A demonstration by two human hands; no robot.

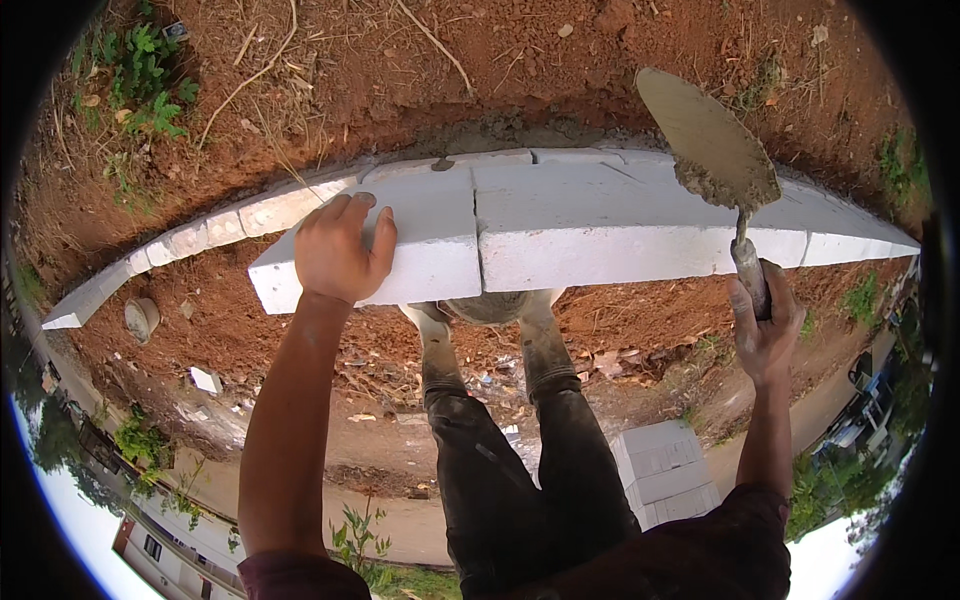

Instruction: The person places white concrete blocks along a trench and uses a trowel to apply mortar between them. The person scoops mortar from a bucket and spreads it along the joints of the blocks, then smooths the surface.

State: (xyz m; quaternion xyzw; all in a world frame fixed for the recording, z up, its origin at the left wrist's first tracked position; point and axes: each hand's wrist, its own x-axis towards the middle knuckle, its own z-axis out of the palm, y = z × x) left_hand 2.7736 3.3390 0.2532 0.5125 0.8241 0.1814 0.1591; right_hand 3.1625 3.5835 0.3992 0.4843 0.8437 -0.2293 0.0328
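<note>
A pale grey-white block (430, 225) forms the left end of the upper course of a low wall. My left hand (343, 250) grips it near that end, fingers over the top and thumb spread to the right. A narrow upright joint parts it from the adjoining block (610, 205). My right hand (768, 325) is wrapped round the handle of a pointed trowel (708, 140), held above the right part of the wall with its tip toward the far left. Wet grey mortar (712, 185) clings to the blade, thickest near the handle.
The lower course (225, 227) curves away to the left, with grey mortar (500, 133) along its far side against reddish soil. A round container of mortar (488, 308) sits partly hidden by the wall near my feet. Stacked blocks (668, 470) and a small tub (142, 318) stand on the ground.
</note>
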